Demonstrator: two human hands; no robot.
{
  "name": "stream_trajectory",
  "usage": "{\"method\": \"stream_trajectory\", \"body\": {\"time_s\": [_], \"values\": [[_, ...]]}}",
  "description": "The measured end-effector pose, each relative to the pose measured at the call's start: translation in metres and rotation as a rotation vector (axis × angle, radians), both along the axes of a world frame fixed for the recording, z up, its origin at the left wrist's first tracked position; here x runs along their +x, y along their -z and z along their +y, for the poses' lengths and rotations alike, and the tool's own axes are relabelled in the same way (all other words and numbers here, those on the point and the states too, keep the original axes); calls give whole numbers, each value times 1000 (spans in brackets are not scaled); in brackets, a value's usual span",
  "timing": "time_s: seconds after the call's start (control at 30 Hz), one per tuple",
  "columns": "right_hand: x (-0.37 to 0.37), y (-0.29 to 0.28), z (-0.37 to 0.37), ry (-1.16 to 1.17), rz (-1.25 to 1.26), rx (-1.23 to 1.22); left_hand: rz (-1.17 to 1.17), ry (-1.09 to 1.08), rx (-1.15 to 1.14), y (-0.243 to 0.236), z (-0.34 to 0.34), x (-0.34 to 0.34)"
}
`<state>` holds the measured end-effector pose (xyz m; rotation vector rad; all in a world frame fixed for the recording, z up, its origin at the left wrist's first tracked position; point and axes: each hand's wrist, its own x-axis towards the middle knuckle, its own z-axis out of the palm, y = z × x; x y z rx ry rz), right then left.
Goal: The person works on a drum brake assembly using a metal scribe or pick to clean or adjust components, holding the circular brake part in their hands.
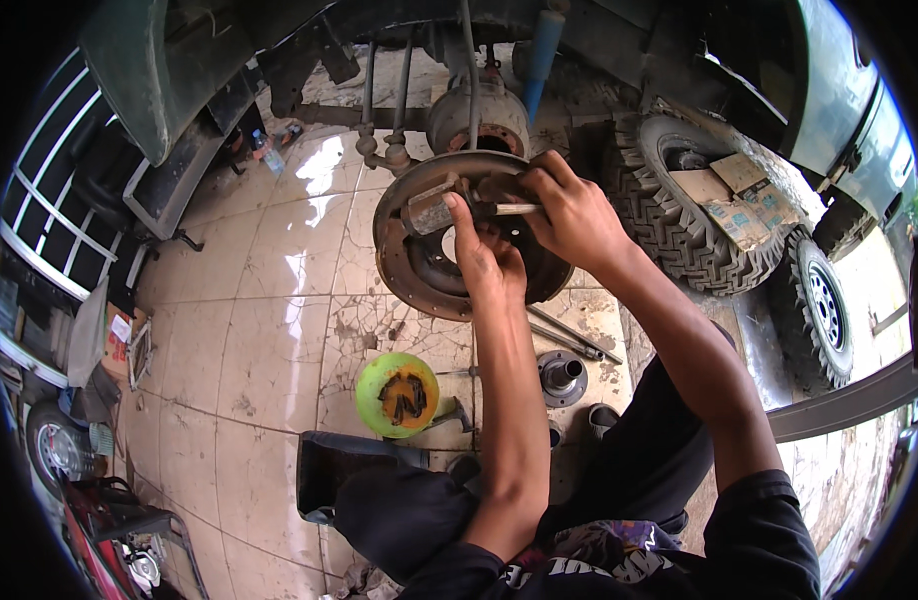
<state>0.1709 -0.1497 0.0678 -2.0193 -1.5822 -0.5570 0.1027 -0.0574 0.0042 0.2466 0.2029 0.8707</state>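
Rusty round plate (397, 268), grey block (429, 210) over its upper left, slim pale rod (513, 209) alongside

One left hand (491, 262), one right hand (571, 205), one round rusty plate (421, 285) and one short pale rod (513, 210).
Elsewhere the tally runs: one green bowl (367, 392) with several dark pieces (409, 402) in it; one flanged hub (562, 380); two long metal rods (577, 342); one plastic bottle (269, 155); one blue tube (544, 60); one small wheel (55, 448) at the left edge; and, on the right, two knobbly tyres (651, 225), perhaps with a third behind them, though it is too hidden there to be sure.
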Motion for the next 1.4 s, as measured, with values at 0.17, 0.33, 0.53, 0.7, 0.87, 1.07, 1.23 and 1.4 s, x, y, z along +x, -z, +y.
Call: {"method": "stream_trajectory", "body": {"time_s": [0.17, 0.33, 0.53, 0.7, 0.87, 1.07, 1.23, 1.4], "values": [[-1, -3, -8, 21, 42, 26, -1, -14, 6, -4, 7, -9], [-2, -4, -15, 23, 26, -4, -3, -6, 9, -14, 2, -12], [-11, -3, -19, 50, 29, -16, -52, -6, 44, -8, 3, -10], [-17, -1, -19, 58, -56, 15, -89, 15, 55, -1, 4, -8], [-20, 2, -16, 24, -62, 34, -139, 25, 56, 8, 10, -7], [-25, -8, -22, -22, 91, -18, -196, -12, 42, 7, 8, -8], [-20, -11, -21, -114, 143, 4, -175, -20, 24, 1, 9, -13], [-16, -8, -21, -68, 81, 11, -73, -27, 52, -1, 12, -12]]}}
